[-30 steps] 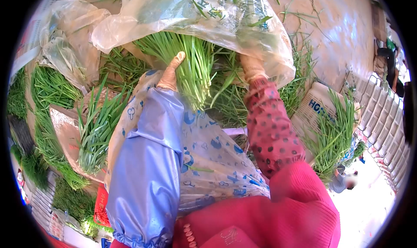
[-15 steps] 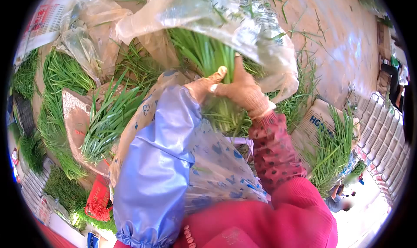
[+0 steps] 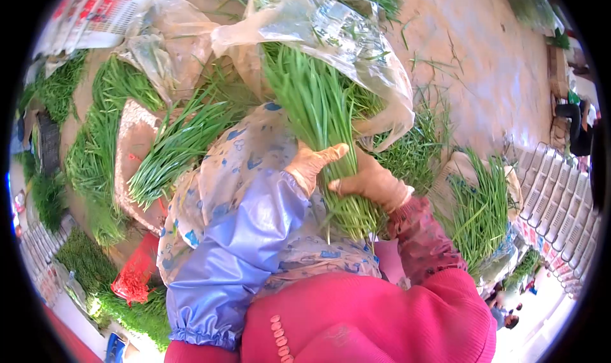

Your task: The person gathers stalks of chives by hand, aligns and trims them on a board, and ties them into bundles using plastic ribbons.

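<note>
Both my hands wear tan gloves and grip a thick bunch of garlic chives [image 3: 315, 102] over my lap. My left hand [image 3: 312, 166] wraps its left side, thumb lying across the stems. From the right, my right hand [image 3: 375, 183] closes round the lower part, with some fingers hidden behind the stems. The pale cut ends point down towards me. Beyond them, the leafy tips reach under the mouth of a clear plastic bag [image 3: 388, 76]. A patterned plastic sheet [image 3: 235, 150] covers my lap beneath the hands.
Another pile of chives [image 3: 181, 140] lies left on a pinkish mat [image 3: 137, 137]. More chives [image 3: 480, 210] lie on the right beside grey plastic crates [image 3: 554, 197]. A red bundle of ties [image 3: 133, 286] sits lower left. Loose leaves litter the floor [image 3: 464, 57]. A white crate [image 3: 95, 19] stands far left.
Both hands have moved down towards my body with the chives. More of the leaves now shows outside the bag. The view has shifted slightly.
</note>
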`<state>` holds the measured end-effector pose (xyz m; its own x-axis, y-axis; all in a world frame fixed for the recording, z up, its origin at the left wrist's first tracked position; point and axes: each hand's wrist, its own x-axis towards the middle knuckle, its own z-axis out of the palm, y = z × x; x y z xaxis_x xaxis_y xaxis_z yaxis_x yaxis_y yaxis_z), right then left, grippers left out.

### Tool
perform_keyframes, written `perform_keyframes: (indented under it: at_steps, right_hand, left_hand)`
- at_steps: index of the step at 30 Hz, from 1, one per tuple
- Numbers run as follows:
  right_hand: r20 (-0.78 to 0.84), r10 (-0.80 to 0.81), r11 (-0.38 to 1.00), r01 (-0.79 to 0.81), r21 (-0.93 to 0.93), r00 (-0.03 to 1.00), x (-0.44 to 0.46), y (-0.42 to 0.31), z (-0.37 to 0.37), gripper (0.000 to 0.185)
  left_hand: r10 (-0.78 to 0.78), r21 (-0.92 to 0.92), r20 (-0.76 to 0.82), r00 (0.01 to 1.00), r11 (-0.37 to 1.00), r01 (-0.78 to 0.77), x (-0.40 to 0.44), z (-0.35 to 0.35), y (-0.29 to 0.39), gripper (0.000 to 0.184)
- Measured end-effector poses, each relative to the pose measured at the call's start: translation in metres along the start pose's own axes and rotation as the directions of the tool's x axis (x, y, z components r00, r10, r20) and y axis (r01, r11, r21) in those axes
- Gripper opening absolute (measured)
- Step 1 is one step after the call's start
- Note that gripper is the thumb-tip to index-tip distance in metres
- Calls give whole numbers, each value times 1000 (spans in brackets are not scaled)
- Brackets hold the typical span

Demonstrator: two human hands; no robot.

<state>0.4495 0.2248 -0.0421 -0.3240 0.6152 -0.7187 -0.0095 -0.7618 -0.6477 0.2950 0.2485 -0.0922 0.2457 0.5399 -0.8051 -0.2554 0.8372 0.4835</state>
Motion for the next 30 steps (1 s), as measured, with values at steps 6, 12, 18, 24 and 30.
perform_keyframes:
  at_steps: [6,12,18,24,30]
  right_hand:
    - [-59,-104,607,16,-795,993,-38,-36,60,103]
    - [53,-369,326,182,-928,928,-52,-31,115,104]
    - [393,-458,274,547,-791,797,-84,-50,142,97]
    - [158,-584,593,551,-587,796,-107,-119,148,51]
    - [750,-336,508,780,-366,570,-80,-158,240,54]
  left_hand:
    - [380,-255,241,893,913,-319,-60,-29,20,40]
    - [574,-414,137,807,774,-479,-102,-59,25,31]
    - [704,-608,142,696,617,-500,-141,-83,23,42]
    - [729,-775,195,656,525,-353,-172,-120,38,44]
    - [994,321,70,89,62,-945,-218,-164,46,60]
